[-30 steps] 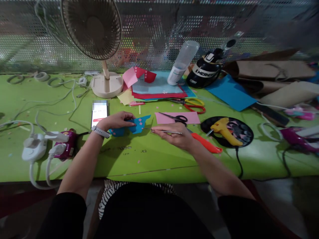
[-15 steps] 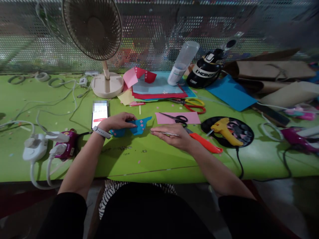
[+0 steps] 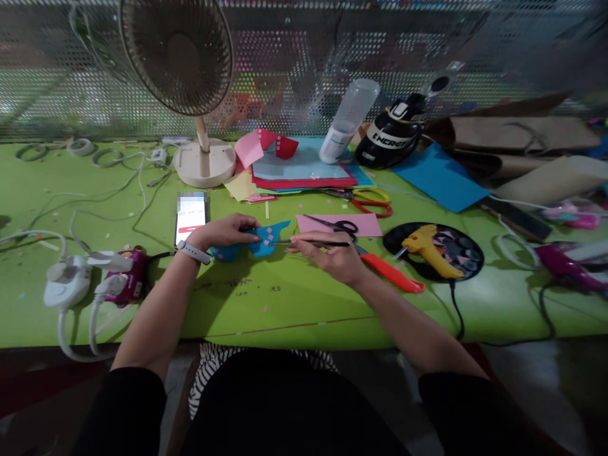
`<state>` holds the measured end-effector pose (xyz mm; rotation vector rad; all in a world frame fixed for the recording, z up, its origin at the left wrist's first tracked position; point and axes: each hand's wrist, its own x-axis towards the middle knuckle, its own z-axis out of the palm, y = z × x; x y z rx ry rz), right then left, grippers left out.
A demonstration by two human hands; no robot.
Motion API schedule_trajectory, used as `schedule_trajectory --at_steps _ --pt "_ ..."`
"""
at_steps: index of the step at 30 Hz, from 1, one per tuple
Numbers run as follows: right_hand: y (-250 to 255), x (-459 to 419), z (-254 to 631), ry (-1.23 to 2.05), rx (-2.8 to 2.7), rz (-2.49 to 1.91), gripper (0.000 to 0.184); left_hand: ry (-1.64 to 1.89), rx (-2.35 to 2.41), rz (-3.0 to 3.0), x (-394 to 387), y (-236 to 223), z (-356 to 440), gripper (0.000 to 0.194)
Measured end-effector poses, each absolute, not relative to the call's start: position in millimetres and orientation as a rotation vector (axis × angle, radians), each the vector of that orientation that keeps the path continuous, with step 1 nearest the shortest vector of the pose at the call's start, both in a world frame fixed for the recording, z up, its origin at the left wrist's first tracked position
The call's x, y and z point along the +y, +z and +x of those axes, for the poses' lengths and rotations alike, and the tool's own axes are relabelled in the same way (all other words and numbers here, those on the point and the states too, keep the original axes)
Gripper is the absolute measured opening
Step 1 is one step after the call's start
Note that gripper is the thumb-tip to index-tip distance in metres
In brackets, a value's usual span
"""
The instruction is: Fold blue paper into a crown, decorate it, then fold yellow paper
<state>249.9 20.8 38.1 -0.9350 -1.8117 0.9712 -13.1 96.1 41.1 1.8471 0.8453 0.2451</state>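
My left hand [image 3: 231, 229] grips a blue paper cut-out [image 3: 262, 246] between thumb and fingers. Small pink paper squares dot the cut-out, whose pointed end reaches up to the right. In my right hand [image 3: 327, 254] is a thin pair of tweezers [image 3: 317, 242], held like a pen. Their tip meets the cut-out's right part, close to the pink squares. Behind my right hand, black-handled scissors [image 3: 346, 227] rest on a pink paper strip [image 3: 368, 225]. A red-handled cutter [image 3: 392, 273] lies beside my right wrist.
A phone [image 3: 190, 218] showing a timer lies behind my left wrist, near a fan [image 3: 204, 161]. Plugs and cords [image 3: 69, 278] crowd the left. To the right, a yellow glue gun [image 3: 432, 250] sits on a black tray [image 3: 468, 253]. Paper sheets [image 3: 299, 168] and bottles [image 3: 339, 136] stand behind.
My right hand has turned, and the tweezers' tip has moved left onto the blue cut-out. A pink square now shows near the tip. My left hand stays in place.
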Motion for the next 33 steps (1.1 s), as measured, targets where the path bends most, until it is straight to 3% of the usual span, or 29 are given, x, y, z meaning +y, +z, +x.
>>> schedule_trajectory --at_steps 8,33 --pt "25 35 246 1.288 -1.422 -1.013 0.031 0.310 0.807 1.804 96 42 -15 0.023" --pt "28 35 247 1.230 -1.366 -1.049 0.036 0.313 0.787 1.775 95 45 -13 0.021"
